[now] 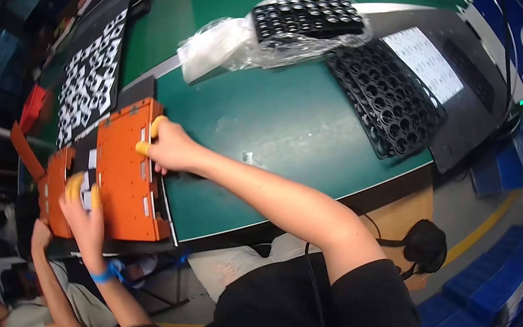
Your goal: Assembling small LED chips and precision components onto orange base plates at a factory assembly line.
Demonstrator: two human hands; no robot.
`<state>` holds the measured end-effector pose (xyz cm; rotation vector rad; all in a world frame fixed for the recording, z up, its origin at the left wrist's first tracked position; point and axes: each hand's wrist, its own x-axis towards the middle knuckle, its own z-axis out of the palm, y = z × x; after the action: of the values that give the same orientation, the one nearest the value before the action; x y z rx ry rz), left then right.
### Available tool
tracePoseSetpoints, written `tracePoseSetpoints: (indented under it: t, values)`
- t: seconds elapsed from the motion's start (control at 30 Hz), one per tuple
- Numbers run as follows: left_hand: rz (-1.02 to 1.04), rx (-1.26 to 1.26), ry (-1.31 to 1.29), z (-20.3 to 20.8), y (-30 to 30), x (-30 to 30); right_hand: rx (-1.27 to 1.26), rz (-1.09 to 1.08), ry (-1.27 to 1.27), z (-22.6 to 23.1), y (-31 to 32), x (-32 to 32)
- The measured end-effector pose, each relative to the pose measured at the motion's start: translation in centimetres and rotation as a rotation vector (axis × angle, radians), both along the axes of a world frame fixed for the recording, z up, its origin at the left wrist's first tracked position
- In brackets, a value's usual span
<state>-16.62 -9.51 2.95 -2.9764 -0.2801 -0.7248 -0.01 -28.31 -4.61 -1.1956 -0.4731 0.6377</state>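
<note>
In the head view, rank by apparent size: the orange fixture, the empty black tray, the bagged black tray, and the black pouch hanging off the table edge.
1. Orange fixture, though it is nearest the camera, which inflates it.
2. Empty black tray.
3. Bagged black tray; it lies farther off, so its true size against the empty one is unsure.
4. Black pouch.

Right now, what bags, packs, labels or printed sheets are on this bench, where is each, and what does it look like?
Clear plastic bag: far middle of the green bench, crinkled, around a black tray.
White sheet: far right, on a dark mat, covered in small print.
White labels: small rectangles on the orange fixture at the left edge.
</note>
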Motion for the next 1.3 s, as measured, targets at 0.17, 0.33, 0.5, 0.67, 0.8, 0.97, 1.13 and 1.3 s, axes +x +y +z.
tracePoseSetpoints:
  t: [0.17,0.33,0.5,0.67,0.8,0.97,1.13,1.3]
  values:
    - [0.126,-0.735,-0.045,-4.5,2.2,-5.1,0.01,-0.002,0.054,1.4,-1.4,0.2]
    - [0.11,-0.781,-0.117,-5.3,-3.1,-3.3,-0.092,-0.137,0.034,1.4,-2.8,1.6]
    - [0.062,-0.813,-0.178,-5.9,-7.2,-3.3,-0.298,-0.241,-0.088,2.7,-5.2,3.2]
    - [-0.091,-0.485,-0.095,-5.4,-13.4,-0.9,-0.509,-0.495,-0.298,0.1,-7.2,7.4]
    - [-0.16,-0.409,-0.08,-5.4,-15.0,-0.2,-0.571,-0.511,-0.287,0.6,-8.4,8.1]
    - [-0.161,-0.486,-0.099,-6.4,-15.4,0.0,-0.589,-0.495,-0.291,1.2,-9.6,8.2]
    - [-0.172,-0.471,-0.09,-6.2,-14.8,0.0,-0.649,-0.49,-0.295,0.7,-9.3,8.8]
    - [-0.277,-0.521,-0.037,-6.1,-14.3,-0.3,-0.778,-0.568,-0.312,-0.6,-9.1,9.9]
